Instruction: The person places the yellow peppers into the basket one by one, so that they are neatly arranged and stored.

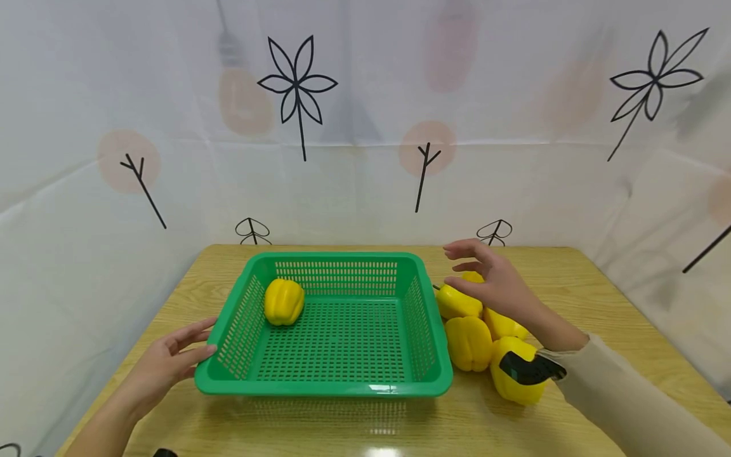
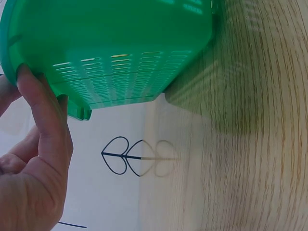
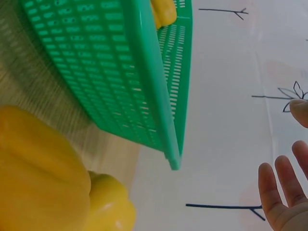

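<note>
A green plastic basket [image 1: 325, 387] with slotted sides stands on the table. One yellow bell pepper [image 1: 283, 301] lies inside it, towards the back left. My left hand [image 1: 165, 365] holds the basket's left rim; in the left wrist view the fingers [image 2: 45, 113] reach under the lip. Raised over several yellow bell peppers [image 1: 468, 343] to the right of the basket, my right hand [image 1: 497, 282] has its fingers parted and nothing between them. It partly hides the peppers at the back. Two peppers [image 3: 41, 178] appear close up in the right wrist view.
The wooden table [image 1: 548, 273] reaches back to a pale curtain [image 1: 365, 190] printed with plants. A black object [image 1: 528, 369] at the right cuff covers part of the nearest pepper. Bare wood shows in front of the basket and at the far right.
</note>
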Demonstrator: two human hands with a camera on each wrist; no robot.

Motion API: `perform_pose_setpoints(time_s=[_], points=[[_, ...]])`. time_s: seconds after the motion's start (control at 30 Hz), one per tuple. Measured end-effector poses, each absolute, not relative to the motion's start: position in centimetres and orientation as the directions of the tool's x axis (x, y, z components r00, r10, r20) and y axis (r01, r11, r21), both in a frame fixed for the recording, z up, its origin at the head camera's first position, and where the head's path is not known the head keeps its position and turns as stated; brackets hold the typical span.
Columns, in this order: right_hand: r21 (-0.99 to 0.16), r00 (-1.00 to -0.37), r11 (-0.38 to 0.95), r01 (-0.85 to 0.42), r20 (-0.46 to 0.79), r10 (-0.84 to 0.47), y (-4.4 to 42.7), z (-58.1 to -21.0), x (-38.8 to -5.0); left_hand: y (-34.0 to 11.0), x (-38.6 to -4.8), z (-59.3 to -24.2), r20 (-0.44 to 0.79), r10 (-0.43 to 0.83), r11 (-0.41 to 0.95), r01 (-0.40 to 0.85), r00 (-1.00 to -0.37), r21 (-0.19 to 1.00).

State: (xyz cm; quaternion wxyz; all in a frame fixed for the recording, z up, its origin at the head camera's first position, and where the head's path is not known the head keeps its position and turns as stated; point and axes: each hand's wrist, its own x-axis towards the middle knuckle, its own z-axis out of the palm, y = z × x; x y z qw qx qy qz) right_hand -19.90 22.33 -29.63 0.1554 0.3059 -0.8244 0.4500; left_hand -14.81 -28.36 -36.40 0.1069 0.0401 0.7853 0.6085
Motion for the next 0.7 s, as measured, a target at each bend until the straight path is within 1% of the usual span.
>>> perform_pose_setpoints(time_s=[0.37, 0.7], points=[[-0.648, -0.766, 0.409, -0.643, 0.548, -0.336, 24.3, -30.3, -19.5, -28.2, -14.7, -36.3, -0.125, 0.183, 0.259, -0.075, -0.975, 0.963], [-0.643, -0.788, 0.458, -0.614, 0.536, -0.303, 26.3, -31.4, -19.5, -28.1, -14.5, -36.3, -0.124, 0.180, 0.248, -0.077, -0.976, 0.966]])
